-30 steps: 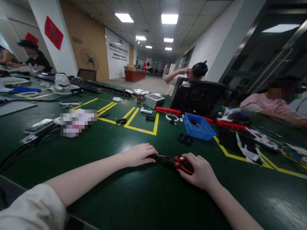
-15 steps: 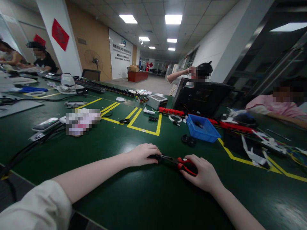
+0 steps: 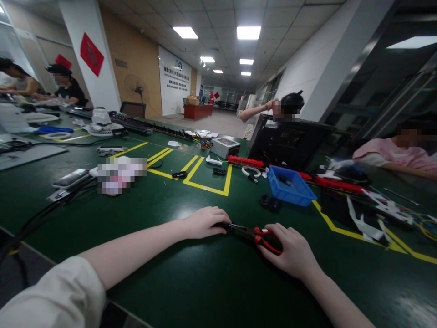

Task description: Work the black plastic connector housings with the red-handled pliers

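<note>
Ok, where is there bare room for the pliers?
Bare tabletop lies between the left forearm and right forearm, on the near side of the pliers. Another patch lies between the right forearm and the yellow tape at right. It's crowded around the blue tray: black round parts in front, red strip behind.

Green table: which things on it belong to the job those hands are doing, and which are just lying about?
Part of the job:
red-handled needle-nose pliers, in the right hand
small black part, held by the left hand at the pliers' tips

Apparently just lying about:
blue plastic tray
power supply unit
long red strip
</note>
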The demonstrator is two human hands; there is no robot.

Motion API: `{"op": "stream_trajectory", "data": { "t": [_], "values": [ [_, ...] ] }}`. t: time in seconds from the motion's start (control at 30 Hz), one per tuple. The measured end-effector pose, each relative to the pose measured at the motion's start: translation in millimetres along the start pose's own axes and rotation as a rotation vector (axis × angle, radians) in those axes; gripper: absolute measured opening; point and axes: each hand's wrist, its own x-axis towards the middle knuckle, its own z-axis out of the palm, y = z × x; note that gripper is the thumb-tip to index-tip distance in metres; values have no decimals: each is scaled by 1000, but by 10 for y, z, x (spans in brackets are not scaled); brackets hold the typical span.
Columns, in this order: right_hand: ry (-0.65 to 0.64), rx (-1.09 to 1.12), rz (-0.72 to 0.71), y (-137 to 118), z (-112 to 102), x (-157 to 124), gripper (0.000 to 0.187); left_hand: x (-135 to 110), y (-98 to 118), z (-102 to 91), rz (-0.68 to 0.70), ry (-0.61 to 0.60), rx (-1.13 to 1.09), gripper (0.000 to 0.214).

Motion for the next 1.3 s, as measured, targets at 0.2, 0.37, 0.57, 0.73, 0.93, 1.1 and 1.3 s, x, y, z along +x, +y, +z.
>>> {"op": "stream_trajectory", "data": {
  "t": [0.2, 0.37, 0.57, 0.73, 0.93, 1.1, 1.3],
  "values": [
    [-37, 21, 36, 18, 22, -3, 38, -2, -17, 20, -8, -3, -5, 24],
    [-37, 35, 36, 12, 14, 6, 38, -2, -16, 19, -12, -12, 13, 23],
    [-21, 38, 35, -9, -13, 13, 36, 2, 9, -4, -3, -31, 6, 23],
    [-19, 35, 26, 2, 1, 7, 38, 1, 15, -10, -3, -28, -1, 22],
    [-16, 25, 18, 9, 3, 2, 39, 0, 12, -2, -2, -13, 4, 22],
    [-2, 14, 6, 0, 4, 4, 39, 2, 5, 7, -3, -15, 28, 23],
    [36, -15, -6, -7, 0, 2, 38, 1, 19, -6, -2, -29, 12, 23]
  ]
}}
